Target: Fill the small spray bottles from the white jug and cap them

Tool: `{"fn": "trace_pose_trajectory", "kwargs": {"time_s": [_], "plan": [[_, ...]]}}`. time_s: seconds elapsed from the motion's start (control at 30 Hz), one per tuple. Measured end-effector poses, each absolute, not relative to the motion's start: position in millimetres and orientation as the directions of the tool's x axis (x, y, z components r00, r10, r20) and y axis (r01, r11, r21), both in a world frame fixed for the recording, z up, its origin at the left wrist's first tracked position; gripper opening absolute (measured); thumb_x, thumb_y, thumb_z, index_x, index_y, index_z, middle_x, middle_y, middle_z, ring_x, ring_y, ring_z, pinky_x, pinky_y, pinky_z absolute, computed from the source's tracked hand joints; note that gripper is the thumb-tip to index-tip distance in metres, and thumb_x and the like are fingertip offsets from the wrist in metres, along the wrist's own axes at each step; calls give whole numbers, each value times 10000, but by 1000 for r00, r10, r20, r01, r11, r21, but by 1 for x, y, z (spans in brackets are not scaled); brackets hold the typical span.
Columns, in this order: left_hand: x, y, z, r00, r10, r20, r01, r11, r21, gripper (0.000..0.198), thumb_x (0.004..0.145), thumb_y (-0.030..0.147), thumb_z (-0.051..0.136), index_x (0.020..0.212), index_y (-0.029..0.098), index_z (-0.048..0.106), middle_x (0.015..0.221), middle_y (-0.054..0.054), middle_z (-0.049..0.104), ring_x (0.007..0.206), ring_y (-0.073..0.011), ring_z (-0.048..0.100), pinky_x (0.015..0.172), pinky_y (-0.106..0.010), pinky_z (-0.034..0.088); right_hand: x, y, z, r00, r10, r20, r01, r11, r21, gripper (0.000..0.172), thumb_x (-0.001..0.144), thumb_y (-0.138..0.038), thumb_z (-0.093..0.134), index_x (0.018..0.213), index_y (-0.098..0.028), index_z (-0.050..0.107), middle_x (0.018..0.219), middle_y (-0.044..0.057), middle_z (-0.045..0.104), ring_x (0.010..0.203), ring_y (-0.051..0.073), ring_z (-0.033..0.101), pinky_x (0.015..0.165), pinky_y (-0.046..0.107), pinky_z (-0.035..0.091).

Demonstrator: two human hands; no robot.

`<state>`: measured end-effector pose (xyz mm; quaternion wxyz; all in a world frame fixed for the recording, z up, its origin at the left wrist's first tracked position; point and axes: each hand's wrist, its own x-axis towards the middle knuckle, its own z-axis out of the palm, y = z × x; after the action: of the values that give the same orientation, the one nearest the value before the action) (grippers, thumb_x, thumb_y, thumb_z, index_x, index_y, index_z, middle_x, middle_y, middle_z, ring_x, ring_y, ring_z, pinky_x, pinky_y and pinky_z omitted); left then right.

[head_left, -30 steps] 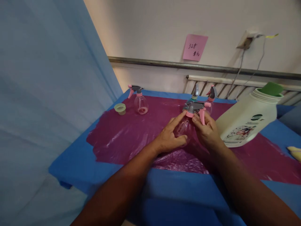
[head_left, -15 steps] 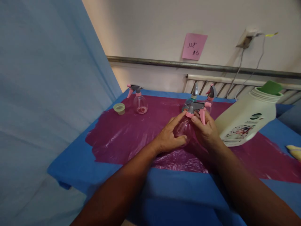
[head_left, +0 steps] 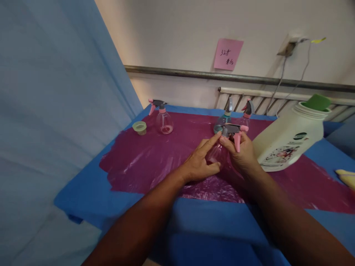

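Observation:
A clear pink spray bottle [head_left: 217,152] with a grey and pink trigger head stands upright on the purple plastic sheet [head_left: 144,155]. My left hand [head_left: 200,161] is wrapped round its left side, index finger reaching up to the neck and thumb along the body. My right hand [head_left: 242,151] grips the collar below the trigger head, thumb in front; its other fingers are partly hidden behind. Just behind stand a teal spray bottle [head_left: 224,121] and another pink spray bottle [head_left: 244,119].
At the left are a small pale green cup [head_left: 139,128] and a pink spray bottle [head_left: 164,122] with a little liquid. A large white jug [head_left: 291,142] holding a green scoop [head_left: 317,102] leans at the right. A pipe [head_left: 183,72] runs along the wall.
My right thumb has shifted left across the collar, and the trigger head sits slightly lower. My left hand still holds the bottle. The view has moved slightly.

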<state>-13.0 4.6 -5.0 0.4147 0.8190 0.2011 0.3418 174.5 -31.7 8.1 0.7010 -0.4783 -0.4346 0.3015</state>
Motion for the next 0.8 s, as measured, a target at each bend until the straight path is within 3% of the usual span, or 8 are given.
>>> {"fn": "trace_pose_trajectory", "kwargs": {"time_s": [0.17, 0.23, 0.37, 0.43, 0.5, 0.63, 0.8], "plan": [[-12, 5, -6, 670, 586, 457, 6, -619, 785, 1077, 866, 168, 764, 1806, 457, 324, 1668, -75, 561, 1545, -346, 574, 1328, -573, 477, 175, -32, 7, 453, 809, 374, 131, 355, -926, 726, 640, -579, 1062, 1187, -238, 727, 1050, 57, 797, 892, 226, 737, 846, 398, 648], [-12, 6, -4, 658, 604, 450, -2, -596, 803, 1058, 875, 172, 759, 1806, 439, 332, 1695, -84, 551, 1556, -360, 567, 1328, -597, 471, 176, -32, 5, 437, 807, 397, 104, 393, -913, 713, 673, -574, 1051, 1210, -256, 707, 1113, 61, 800, 961, 240, 760, 916, 423, 655], [-15, 6, 2, 641, 614, 460, -35, -575, 818, 1016, 908, 180, 745, 1801, 445, 339, 1778, -72, 486, 1627, -362, 508, 1369, -616, 416, 176, -31, -1, 320, 827, 463, -1, 489, -872, 539, 900, -569, 900, 1310, -289, 689, 1330, 88, 784, 1205, 268, 766, 1144, 501, 599], [-16, 7, 4, 643, 614, 458, -32, -576, 817, 1015, 905, 174, 742, 1799, 445, 344, 1793, -72, 469, 1638, -363, 499, 1378, -625, 401, 175, -31, -3, 294, 835, 464, -18, 491, -871, 455, 950, -555, 858, 1281, -281, 709, 1297, 90, 795, 1193, 267, 771, 1150, 506, 601], [-16, 7, 4, 645, 625, 439, -6, -571, 821, 1019, 902, 183, 752, 1799, 439, 344, 1789, -81, 474, 1630, -371, 509, 1370, -636, 411, 173, -30, -5, 328, 835, 441, -16, 472, -882, 449, 930, -561, 879, 1237, -272, 723, 1186, 81, 811, 1103, 259, 786, 1075, 484, 643], [-15, 8, -1, 640, 640, 424, 27, -571, 821, 1035, 887, 213, 795, 1798, 426, 352, 1744, -99, 520, 1610, -390, 523, 1349, -651, 433, 169, -27, -5, 442, 809, 389, -50, 455, -889, 649, 791, -553, 989, 1311, -311, 686, 1128, 41, 812, 1012, 238, 799, 951, 437, 690], [-13, 9, -5, 645, 606, 465, -10, -602, 799, 1027, 876, 182, 782, 1789, 415, 373, 1745, -96, 517, 1607, -371, 524, 1360, -633, 424, 170, -27, -2, 411, 797, 444, 50, 466, -883, 697, 761, -537, 1018, 1320, -303, 673, 1219, 63, 813, 1050, 241, 800, 994, 462, 688]]}}
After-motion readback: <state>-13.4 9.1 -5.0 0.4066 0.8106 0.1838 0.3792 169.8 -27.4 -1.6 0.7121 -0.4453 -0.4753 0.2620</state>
